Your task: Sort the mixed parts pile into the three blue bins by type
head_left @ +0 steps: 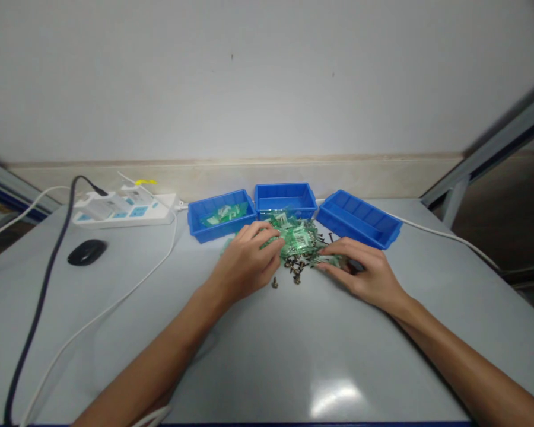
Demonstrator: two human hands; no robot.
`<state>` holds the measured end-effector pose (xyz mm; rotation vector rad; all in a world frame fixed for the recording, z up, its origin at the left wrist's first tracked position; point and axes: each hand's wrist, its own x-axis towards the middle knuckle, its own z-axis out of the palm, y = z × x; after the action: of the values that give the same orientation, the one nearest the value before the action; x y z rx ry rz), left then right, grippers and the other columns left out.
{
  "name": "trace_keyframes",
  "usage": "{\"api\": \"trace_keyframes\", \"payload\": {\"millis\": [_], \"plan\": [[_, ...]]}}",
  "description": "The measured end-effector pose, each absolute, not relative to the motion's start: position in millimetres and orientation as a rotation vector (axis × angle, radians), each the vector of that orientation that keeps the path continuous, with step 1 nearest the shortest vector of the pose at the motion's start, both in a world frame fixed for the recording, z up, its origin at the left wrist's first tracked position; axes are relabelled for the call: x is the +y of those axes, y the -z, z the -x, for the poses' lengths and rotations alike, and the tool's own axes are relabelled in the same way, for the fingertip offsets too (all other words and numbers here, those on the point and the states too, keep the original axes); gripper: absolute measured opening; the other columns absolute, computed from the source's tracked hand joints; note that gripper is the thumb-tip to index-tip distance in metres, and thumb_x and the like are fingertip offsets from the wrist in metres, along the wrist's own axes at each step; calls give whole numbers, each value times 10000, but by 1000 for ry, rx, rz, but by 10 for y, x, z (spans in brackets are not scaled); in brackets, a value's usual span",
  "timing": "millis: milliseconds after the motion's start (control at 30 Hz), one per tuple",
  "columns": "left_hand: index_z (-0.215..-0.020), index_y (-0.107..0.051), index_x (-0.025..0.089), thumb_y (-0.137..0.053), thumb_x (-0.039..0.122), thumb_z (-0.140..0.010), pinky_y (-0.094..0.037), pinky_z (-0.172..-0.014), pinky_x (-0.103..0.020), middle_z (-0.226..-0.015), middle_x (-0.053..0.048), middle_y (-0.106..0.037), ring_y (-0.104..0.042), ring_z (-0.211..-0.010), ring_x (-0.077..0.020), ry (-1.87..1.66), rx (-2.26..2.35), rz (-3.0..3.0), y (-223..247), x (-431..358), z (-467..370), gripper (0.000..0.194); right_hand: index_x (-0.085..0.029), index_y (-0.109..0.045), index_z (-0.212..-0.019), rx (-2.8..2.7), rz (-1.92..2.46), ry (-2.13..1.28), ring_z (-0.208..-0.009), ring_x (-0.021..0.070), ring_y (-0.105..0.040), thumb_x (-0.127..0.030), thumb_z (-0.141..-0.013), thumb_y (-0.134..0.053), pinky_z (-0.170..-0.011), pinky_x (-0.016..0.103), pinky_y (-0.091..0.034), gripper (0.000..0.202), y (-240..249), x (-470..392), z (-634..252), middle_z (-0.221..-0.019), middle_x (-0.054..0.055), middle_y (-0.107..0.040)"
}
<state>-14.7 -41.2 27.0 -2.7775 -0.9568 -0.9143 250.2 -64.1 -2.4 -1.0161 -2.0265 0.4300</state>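
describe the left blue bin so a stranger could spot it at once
On the grey table, find the white power strip at the back left. The blue bin is just to its right, nearest it of three. Unlike the other two bins, it shows green packets inside.

I take the heap of green packets (301, 239) as the clock's middle. At 6 o'clock, between my forearms (173, 347), the table (267, 356) leaves a wide passage; loose screws (297, 277) lie close to the heap. My left hand (250, 254) blocks the way at 8, my right hand (368, 268) at 4. The left bin (218, 232), middle bin (285, 191) and right bin (347, 230) stand like low barriers at 10, 12 and 2, with the wall (285, 107) behind. Farther, a mouse (87, 252) and a power strip (137, 220) occupy 9, a white cable (115, 305) 8.
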Motion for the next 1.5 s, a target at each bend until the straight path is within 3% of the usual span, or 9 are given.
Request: {"api": "trace_keyframes", "payload": {"millis": [200, 333, 567, 700, 767, 867, 1033, 1300, 1500], "plan": [[-1179, -631, 166, -607, 190, -929, -552, -933, -435, -1085, -87, -729, -644, -1028, -224, 1324, -1167, 2874, -314, -457, 82, 252, -295, -696, -1150, -1711, 1080, -768, -628, 183, -635, -321, -853, -736, -552, 339, -529, 301, -106, -637, -2307, -896, 33, -722], [-1206, -604, 164, -715, 223, -863, -614, -806, -324, -1023, -77, -735, -710, -912, -184, 1690, -1381, 2915, -341, -471, 61, 365, -320, -535, -1301, -1543, 979, -1123, -640, 200, -701, -349, -822, -763, -594, 358, -593, 532, -248, -567, -2105, -850, 9, -713], [-1037, -651, 156, -714, 250, -854, -629, -781, -291, -965, -69, -726, -715, -863, -170, 2005, -1484, 2744, -318, -383, 124, 215, -257, -512, -1033, -1401, 900, -1279, -623, 177, -720, -373, -718, -846, -613, 298, -597, 473, -386, -358, -1805, -721, -34, -705], [-938, -697, 163, -689, 196, -855, -594, -762, -282, -926, -45, -734, -686, -802, -154, 1868, -1434, 2413, -400, -294, 288, 90, -222, -538, -934, -1299, 980, -1143, -635, 160, -719, -400, -718, -844, -591, 249, -564, 414, -387, -299, -1755, -763, -4, -723], [-912, -724, 178, -656, 169, -869, -566, -837, -314, -933, -43, -745, -681, -854, -172, 1636, -1418, 2274, -436, -243, 415, 81, -216, -557, -920, -1260, 1011, -1059, -618, 145, -702, -402, -750, -819, -588, 238, -549, 363, -370, -296, -1785, -745, -2, -716], [-979, -744, 177, -563, 144, -900, -521, -948, -388, -1018, -68, -752, -667, -970, -221, 1278, -1466, 2213, -411, -163, 592, 201, -213, -579, -905, -1268, 1057, -975, -602, 137, -678, -397, -779, -790, -584, 241, -538, 306, -319, -297, -1876, -741, 7, -712], [-1043, -761, 145, -458, 81, -860, -500, -980, -493, -1091, -78, -759, -590, -1134, -318, 739, -1677, 2354, -246, -83, 682, 360, -210, -614, -936, -1396, 1185, -802, -635, 157, -662, -377, -825, -727, -603, 277, -528, 229, -232, -294, -2021, -766, 20, -700], [-1080, -733, 94, -467, 83, -870, -490, -1025, -502, -1124, -123, -732, -537, -1177, -311, 908, -1360, 2396, -272, -116, 584, 338, -200, -671, -925, -1803, 1343, -409, -585, 135, -594, -233, -858, -636, -573, 273, -450, 83, -216, -307, -2064, -805, 10, -699], [-1003, -727, 100, -488, 46, -855, -533, -943, -479, -1020, -129, -723, -562, -1038, -286, 903, -1201, 2535, -350, -215, 445, 286, -197, -698, -1040, -2011, 1363, -228, -857, 243, -623, -205, -866, -640, -782, 371, -464, 184, -222, -230, -1928, -944, 54, -730]]}}
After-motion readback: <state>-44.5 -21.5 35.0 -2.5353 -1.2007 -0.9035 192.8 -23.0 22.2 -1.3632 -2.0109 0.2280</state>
